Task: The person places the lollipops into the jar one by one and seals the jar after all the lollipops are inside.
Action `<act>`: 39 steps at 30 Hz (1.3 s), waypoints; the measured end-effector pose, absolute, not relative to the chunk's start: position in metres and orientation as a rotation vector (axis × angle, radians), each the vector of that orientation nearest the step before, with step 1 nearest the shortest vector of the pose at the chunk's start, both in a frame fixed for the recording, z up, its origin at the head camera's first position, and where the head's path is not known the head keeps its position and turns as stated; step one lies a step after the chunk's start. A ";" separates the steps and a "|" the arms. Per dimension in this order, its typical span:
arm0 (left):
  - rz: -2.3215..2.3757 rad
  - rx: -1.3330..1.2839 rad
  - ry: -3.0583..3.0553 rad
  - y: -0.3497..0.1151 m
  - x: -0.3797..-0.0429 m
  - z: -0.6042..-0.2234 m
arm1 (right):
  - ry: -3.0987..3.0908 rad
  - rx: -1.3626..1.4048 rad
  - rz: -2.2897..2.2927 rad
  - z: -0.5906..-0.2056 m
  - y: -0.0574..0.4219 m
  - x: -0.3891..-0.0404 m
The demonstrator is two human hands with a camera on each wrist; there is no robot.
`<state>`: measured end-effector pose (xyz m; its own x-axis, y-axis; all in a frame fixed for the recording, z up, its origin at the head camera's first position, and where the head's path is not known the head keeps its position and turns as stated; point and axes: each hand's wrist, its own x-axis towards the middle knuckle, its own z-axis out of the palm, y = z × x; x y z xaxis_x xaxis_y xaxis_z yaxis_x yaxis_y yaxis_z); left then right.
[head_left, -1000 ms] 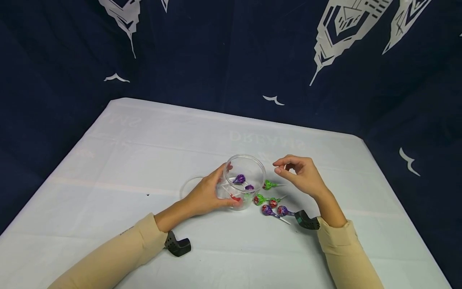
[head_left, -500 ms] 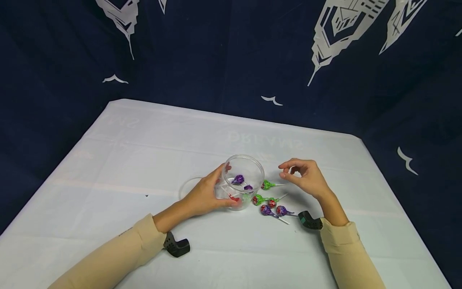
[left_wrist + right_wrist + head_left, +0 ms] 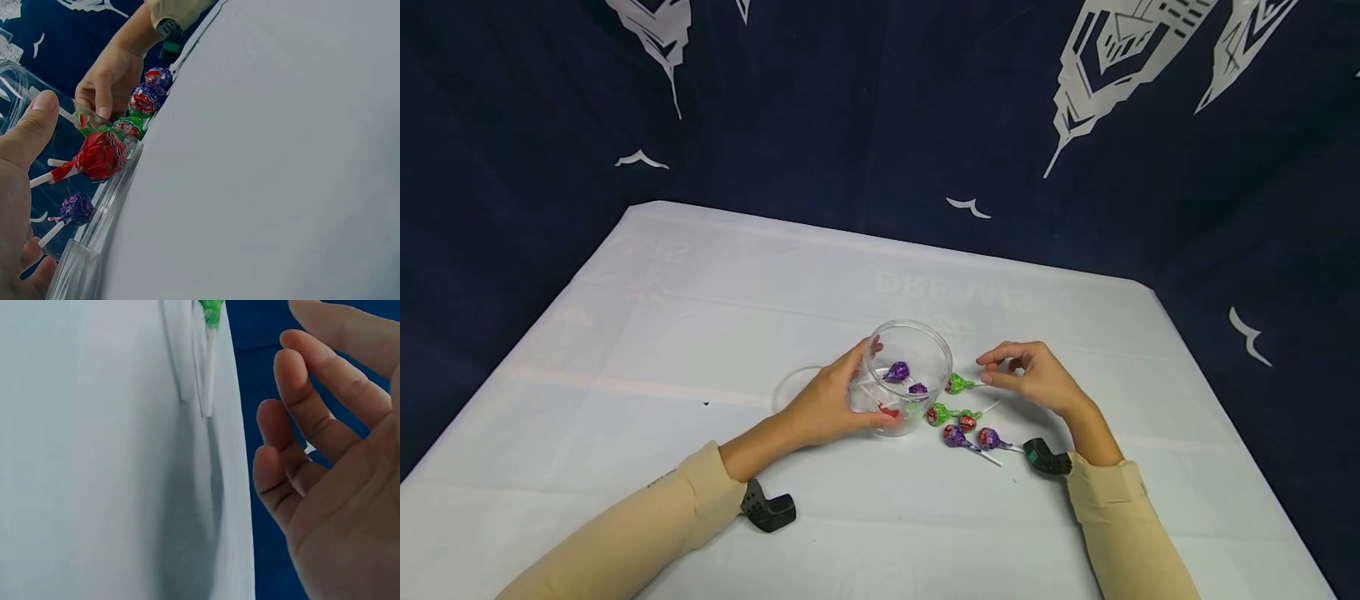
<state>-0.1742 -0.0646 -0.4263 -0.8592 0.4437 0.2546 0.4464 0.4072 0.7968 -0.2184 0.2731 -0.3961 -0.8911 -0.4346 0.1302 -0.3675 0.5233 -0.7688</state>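
My left hand [image 3: 827, 404] grips a clear plastic tub [image 3: 938, 343] by its side, with the open mouth facing up. Through its walls I see a purple lollipop [image 3: 897, 372], a second purple one [image 3: 917, 390] and a red lollipop [image 3: 103, 156]. My right hand [image 3: 1037, 375] hovers at the right of the tub, thumb and index finger near the stick of a green-wrapped lollipop [image 3: 957, 383]. Its fingers are loosely bent and hold nothing in the right wrist view, where that green wrapper [image 3: 212, 314] shows at the top.
Beside the tub lie another green lollipop [image 3: 937, 414], a red one [image 3: 967, 422] and two purple ones [image 3: 955, 436]. A clear round lid [image 3: 786, 385] is partly behind the left hand. White cloth covers the table [image 3: 737, 275]; a dark blue curtain [image 3: 850, 117] hangs behind.
My right hand has drawn slightly to the right and then lowered toward the stick of the green lollipop. The left hand and tub have stayed in place.
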 end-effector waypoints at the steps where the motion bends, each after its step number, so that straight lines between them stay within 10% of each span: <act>1: -1.494 -0.831 -2.633 -0.064 -0.174 -0.426 | 2.678 -0.702 -1.303 -0.397 0.274 -0.219; 39: -1.473 -0.835 -2.632 -0.064 -0.174 -0.426 | 2.712 -0.818 -1.269 -0.425 0.283 -0.227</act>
<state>-0.1741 -0.0636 -0.4261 -0.8576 0.4431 0.2612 0.4544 0.4148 0.7883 -0.2271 0.2826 -0.4253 -0.8605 -0.4755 0.1827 -0.4449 0.5270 -0.7241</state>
